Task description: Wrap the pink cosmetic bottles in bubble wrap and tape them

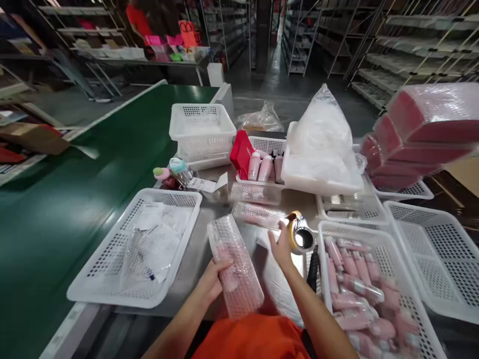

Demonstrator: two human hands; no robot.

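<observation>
My left hand [211, 280] is closed on the edge of a bubble-wrapped package [235, 264], with something pink showing dimly through the wrap. It tilts above the metal table, its near end close to my orange clothing. My right hand [281, 248] is open, thumb and fingers apart, just left of a yellow tape dispenser [301, 235] with a large roll; whether the fingertips touch it I cannot tell. Below that hand lies a white wrapping sheet [279, 284]. More bubble-wrapped packages [258, 214] lie beyond, in front of a basket holding pink bottles [265, 168] and a red pouch [241, 155].
A white basket [172, 284] with papers and plastic bags stands left, beside a green conveyor belt [48, 219]. At right, another basket [322, 230] holds several pink bottles. Stacked pink packs [422, 129] and a plastic-bagged bundle [322, 134] rise behind. Two drink bottles [179, 172] stand at back left.
</observation>
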